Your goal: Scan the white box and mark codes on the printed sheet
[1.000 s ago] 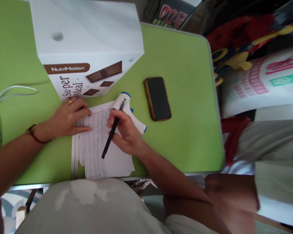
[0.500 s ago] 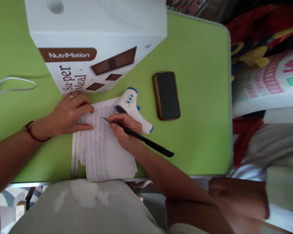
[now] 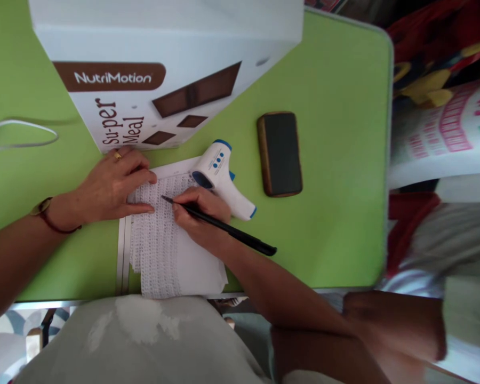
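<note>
In the head camera's view, from where I stand, a big white cardboard box with brown "NutriMotion" lettering (image 3: 156, 58) sits on the light-green, pale-rimmed table (image 3: 336, 229), just beyond the hands; what it holds I can't see. A plump white sack with pink and green print (image 3: 444, 133) lies off past the table's right edge, its contents hidden too. Near the front edge rests a loose stack of white paper sheets (image 3: 164, 240), slightly askew, the left part of the top one packed with rows of small dark marks too small to read, the right part blank. The person's right hand (image 3: 203, 229) grips a slim black pen (image 3: 240, 233) near its point between thumb and fingers; the pen slants over those rows, its tail back above the wrist, though I can't tell whether the tip touches. The left hand (image 3: 116, 186) lies spread on the stack's upper left, thumb apart from the bent fingers, close by the box's foot. Just beside the right hand lies a white plastic gun-shaped device with blue ends (image 3: 224, 186), and farther right a dark-screened phone in a brown case (image 3: 282, 154).
</note>
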The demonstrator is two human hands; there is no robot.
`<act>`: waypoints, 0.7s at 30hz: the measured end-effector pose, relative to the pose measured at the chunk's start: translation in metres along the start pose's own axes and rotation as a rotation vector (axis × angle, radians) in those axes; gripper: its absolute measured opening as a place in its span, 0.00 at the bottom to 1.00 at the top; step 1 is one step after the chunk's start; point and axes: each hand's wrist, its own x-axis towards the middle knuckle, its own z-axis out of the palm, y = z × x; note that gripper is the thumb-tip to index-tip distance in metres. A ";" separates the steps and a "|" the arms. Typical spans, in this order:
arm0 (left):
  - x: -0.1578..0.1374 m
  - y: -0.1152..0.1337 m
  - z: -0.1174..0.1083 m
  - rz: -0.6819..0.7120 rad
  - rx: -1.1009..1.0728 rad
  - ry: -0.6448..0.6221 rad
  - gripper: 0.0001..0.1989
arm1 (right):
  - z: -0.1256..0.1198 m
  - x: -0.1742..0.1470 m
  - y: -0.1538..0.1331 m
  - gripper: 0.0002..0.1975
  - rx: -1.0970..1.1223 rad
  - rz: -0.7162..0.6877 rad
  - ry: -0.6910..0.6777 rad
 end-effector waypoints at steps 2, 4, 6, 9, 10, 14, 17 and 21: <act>0.000 0.000 0.000 -0.007 -0.010 -0.007 0.26 | 0.000 0.000 -0.001 0.05 -0.006 -0.021 -0.014; 0.000 0.000 0.000 -0.016 -0.016 -0.019 0.27 | -0.001 0.000 -0.001 0.05 -0.013 -0.029 -0.020; 0.000 0.000 -0.001 -0.021 -0.008 -0.025 0.27 | -0.001 0.000 -0.001 0.05 -0.013 -0.029 -0.025; 0.000 0.001 -0.001 -0.033 -0.008 -0.027 0.25 | -0.002 -0.001 -0.002 0.04 -0.022 -0.002 -0.040; 0.000 0.001 -0.001 -0.035 -0.014 -0.025 0.25 | -0.002 -0.001 -0.002 0.04 -0.028 0.013 -0.047; 0.000 0.001 -0.001 -0.017 0.007 -0.023 0.25 | -0.003 0.000 -0.004 0.04 -0.032 0.028 -0.072; 0.000 0.001 0.000 0.013 0.033 -0.005 0.25 | -0.004 0.001 -0.004 0.05 -0.029 -0.002 -0.043; -0.001 0.000 -0.001 0.022 0.039 -0.020 0.25 | -0.004 0.001 -0.003 0.05 -0.053 0.018 -0.033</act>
